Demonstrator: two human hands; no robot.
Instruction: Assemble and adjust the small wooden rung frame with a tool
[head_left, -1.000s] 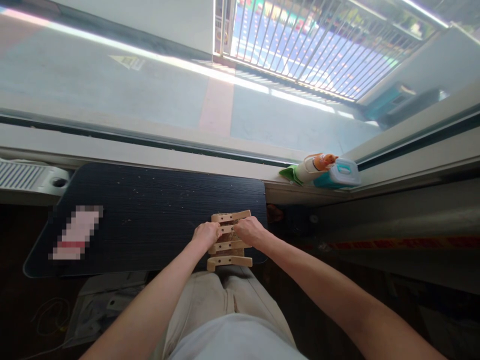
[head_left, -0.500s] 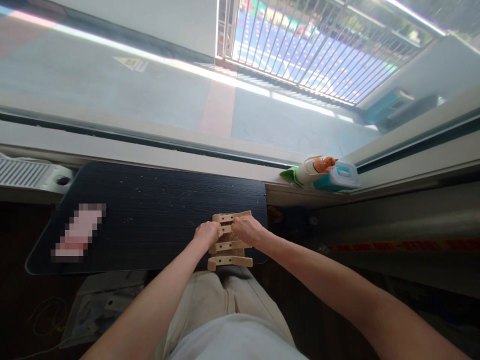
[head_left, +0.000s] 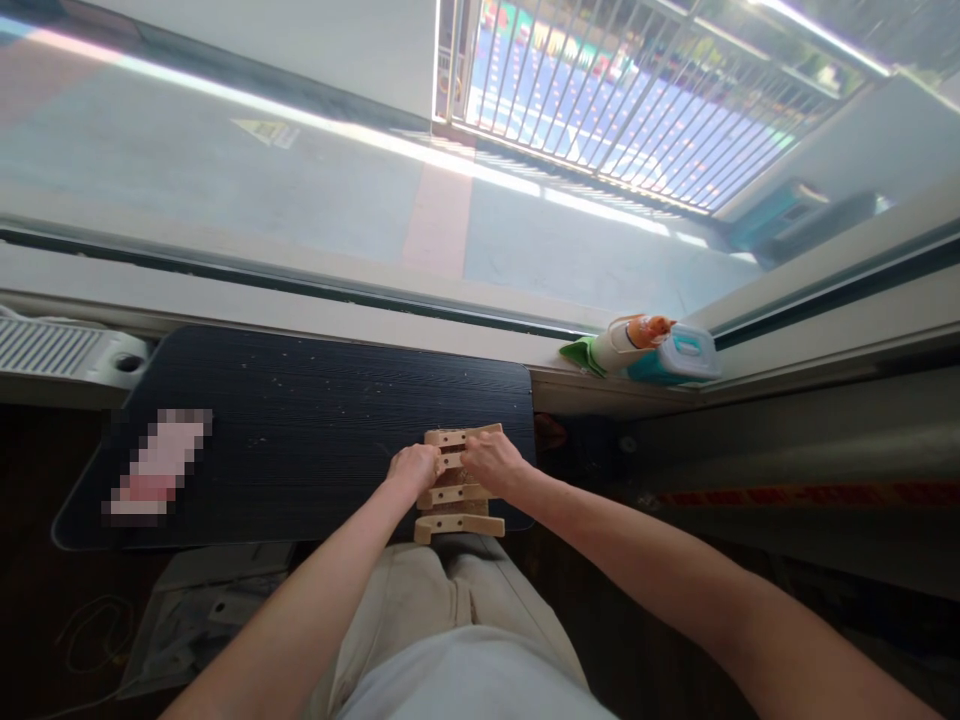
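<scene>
A wooden rack (head_left: 450, 524) lies at the near right of the black table, close to my lap. Several pale, bent wooden strips with dark screw holes run across its brown base. My left hand (head_left: 414, 467) closes on the left end of one strip, second from the far side. On the same strip, farther right, my right hand (head_left: 493, 460) has its fingers bent in a closed grip. The fingertips and anything small between them are partly hidden.
The black table (head_left: 315, 420) carries scattered pale crumbs and a blurred-out flat item (head_left: 161, 460) at left. A white bottle with an orange top (head_left: 626, 340) and a teal lidded box (head_left: 679, 355) stand on the sill. A white radiator (head_left: 71, 350) adjoins the table.
</scene>
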